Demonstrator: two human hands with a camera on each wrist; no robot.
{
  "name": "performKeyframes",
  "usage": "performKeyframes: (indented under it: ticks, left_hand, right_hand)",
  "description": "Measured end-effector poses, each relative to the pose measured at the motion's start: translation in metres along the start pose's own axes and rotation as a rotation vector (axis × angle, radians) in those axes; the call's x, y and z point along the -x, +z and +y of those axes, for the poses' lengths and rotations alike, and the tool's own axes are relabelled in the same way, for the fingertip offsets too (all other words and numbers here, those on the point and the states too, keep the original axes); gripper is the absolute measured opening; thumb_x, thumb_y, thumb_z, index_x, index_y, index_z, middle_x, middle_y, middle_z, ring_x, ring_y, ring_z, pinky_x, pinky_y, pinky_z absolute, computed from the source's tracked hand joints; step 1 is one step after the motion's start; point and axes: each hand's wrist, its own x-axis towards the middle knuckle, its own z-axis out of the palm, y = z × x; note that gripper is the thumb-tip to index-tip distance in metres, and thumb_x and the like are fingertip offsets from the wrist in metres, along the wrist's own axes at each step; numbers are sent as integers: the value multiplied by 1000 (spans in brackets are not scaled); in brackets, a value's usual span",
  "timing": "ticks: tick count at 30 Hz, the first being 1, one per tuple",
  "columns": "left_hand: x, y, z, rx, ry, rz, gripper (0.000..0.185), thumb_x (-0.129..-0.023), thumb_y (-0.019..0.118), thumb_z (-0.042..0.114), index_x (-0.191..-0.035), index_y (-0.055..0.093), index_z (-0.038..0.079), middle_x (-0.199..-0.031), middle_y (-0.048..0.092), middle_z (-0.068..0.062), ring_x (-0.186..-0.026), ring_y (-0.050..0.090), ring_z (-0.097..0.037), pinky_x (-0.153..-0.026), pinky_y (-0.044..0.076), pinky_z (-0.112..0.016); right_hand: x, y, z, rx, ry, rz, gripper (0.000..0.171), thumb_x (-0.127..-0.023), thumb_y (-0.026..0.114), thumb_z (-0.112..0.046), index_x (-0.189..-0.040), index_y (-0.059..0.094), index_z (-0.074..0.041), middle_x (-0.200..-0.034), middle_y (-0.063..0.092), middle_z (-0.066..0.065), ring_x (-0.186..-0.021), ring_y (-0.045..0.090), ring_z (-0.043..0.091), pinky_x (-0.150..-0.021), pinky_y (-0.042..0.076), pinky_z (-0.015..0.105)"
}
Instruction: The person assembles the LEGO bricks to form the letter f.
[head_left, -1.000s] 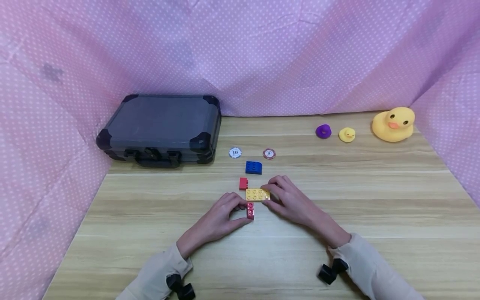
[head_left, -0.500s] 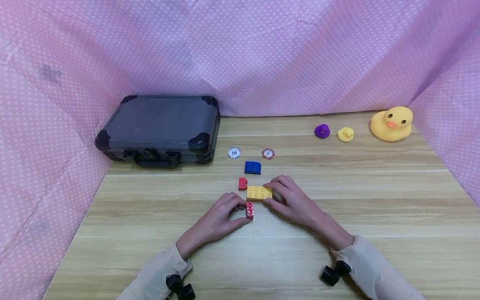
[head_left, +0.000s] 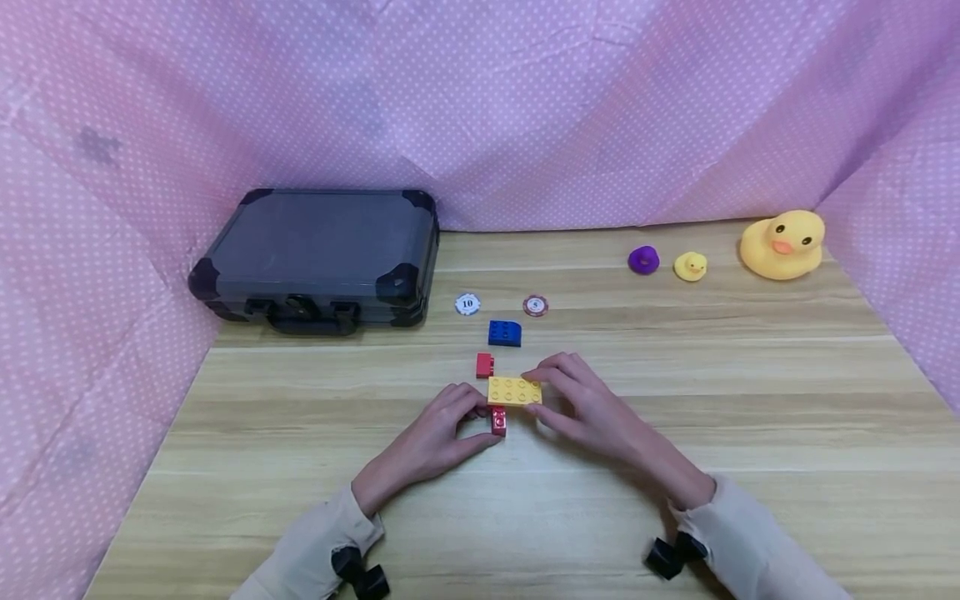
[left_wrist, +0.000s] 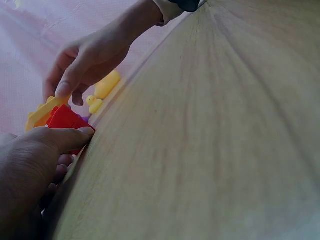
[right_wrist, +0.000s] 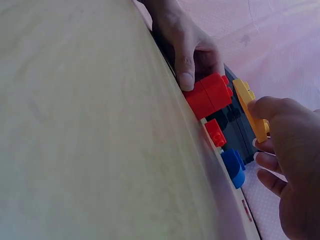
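Observation:
My left hand [head_left: 461, 421] pinches a red brick [head_left: 498, 421] that stands on the wooden table [head_left: 525, 500]; the same red brick [right_wrist: 210, 95] shows in the right wrist view, and the red brick [left_wrist: 65, 120] in the left wrist view. My right hand [head_left: 555, 400] grips a flat yellow plate brick [head_left: 514, 390] by its right end and holds it just above the red brick's far part. The yellow plate [right_wrist: 250, 110] is raised off the table. A small red brick [head_left: 484, 365] and a blue brick [head_left: 505, 333] lie just beyond.
A dark hard case [head_left: 322, 254] lies at the back left. Two poker chips [head_left: 467, 304] [head_left: 535, 306] sit behind the bricks. A purple toy [head_left: 643, 260], a small duck [head_left: 690, 267] and a large duck [head_left: 783, 244] stand at the back right. Pink dotted cloth [head_left: 480, 108] walls the table.
My right hand has lifted the yellow plate and carried it left and nearer, over the red brick. My left hand has stayed on the red brick.

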Motion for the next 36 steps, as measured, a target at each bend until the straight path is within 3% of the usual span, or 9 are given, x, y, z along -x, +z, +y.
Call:
performKeyframes:
  ticks: [8,21,36]
  left_hand:
    - [-1,0,0,-43,-3,0,31,-92,82,30,-115,66,16,-107,58,9,-99,49,-12,-82,49,-31]
    - [0,0,1,-24,20,9,28,-93,80,29,-115,69,15,-110,61,7,-99,51,-11,-84,50,-33]
    - [0,0,1,-16,-5,-7,28,-94,80,30,-115,69,16,-108,60,10,-97,50,-11,-82,50,-31]
  right_hand:
    - [0,3,-7,-7,-60,-3,41,-91,82,-20,-129,67,-12,-127,59,-2,-116,52,15,-93,52,32]
    - [4,10,-11,13,-105,-26,39,-94,79,-25,-128,67,-11,-123,65,-2,-114,60,13,-94,54,35]
    - [1,5,-14,99,-140,-77,44,-89,83,-23,-129,69,-8,-116,66,0,-103,58,13,-85,55,31]
